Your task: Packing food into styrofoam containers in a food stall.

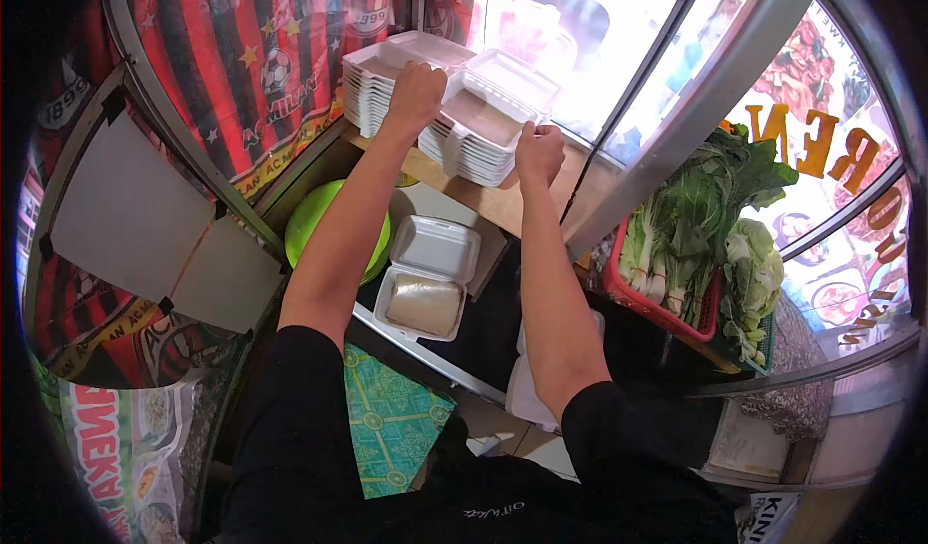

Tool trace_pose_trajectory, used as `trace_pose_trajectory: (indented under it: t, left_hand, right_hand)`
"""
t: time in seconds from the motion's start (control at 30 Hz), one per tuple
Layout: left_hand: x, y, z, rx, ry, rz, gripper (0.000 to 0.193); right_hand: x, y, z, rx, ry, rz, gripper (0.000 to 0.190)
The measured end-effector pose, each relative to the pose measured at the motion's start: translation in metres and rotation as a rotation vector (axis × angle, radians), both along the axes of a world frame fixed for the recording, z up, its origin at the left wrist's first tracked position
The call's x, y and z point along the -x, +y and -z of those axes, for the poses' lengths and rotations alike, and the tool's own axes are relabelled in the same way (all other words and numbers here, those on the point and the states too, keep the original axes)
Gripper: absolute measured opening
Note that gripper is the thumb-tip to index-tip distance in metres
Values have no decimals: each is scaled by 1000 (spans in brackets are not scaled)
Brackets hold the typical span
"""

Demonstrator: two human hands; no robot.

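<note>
Two stacks of opened white foam food containers stand side by side on a wooden shelf, a left stack (365,101) and a right stack (475,154). My left hand (419,94) is closed at the left edge of the right stack's top container (500,83), partly over the left stack. At that container's right front corner, my right hand (541,151) pinches the rim. Below, on a dark counter, lies another open foam container (435,246). Its base holds a wrapped, flat block of food (426,303), with brown paper or film around it; the exact contents are unclear.
A lime-green bowl (308,228) sits behind my left forearm. More foam containers (525,392) lie partly hidden under my right arm. To the right, a red basket (663,305) holds leafy greens (681,225), beside a cabbage (754,261). A metal frame post (696,109) slants past the shelf.
</note>
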State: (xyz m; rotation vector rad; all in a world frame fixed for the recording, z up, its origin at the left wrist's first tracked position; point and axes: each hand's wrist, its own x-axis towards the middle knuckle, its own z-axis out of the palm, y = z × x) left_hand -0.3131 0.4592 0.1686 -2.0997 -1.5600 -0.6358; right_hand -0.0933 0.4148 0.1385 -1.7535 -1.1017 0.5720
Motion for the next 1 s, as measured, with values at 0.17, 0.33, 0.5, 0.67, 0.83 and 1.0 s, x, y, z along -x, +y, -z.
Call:
trace_pose_trajectory:
  t: [0.17,0.33,0.5,0.67,0.83,1.0]
  left_hand:
    - [4,3,6,81,50,-75,11]
    - [-11,-8,4,61,46,-118,12]
    - [-12,-13,7,39,68,-126,12]
    - [-12,-21,-4,-64,18,-91,8]
    - [-9,-48,-20,-96,-134,-24,12]
    - [-2,-81,-10,-10,-300,-37,17]
  right_hand:
    - [6,1,1,19,-7,26,33]
    - [-4,6,3,29,-26,-20,31]
    - [-1,6,2,28,-72,-19,32]
    - [0,4,-1,-24,-59,3,32]
    - [5,-24,-16,-168,-95,-77,24]
    - [24,-48,-20,-268,-148,-166,24]
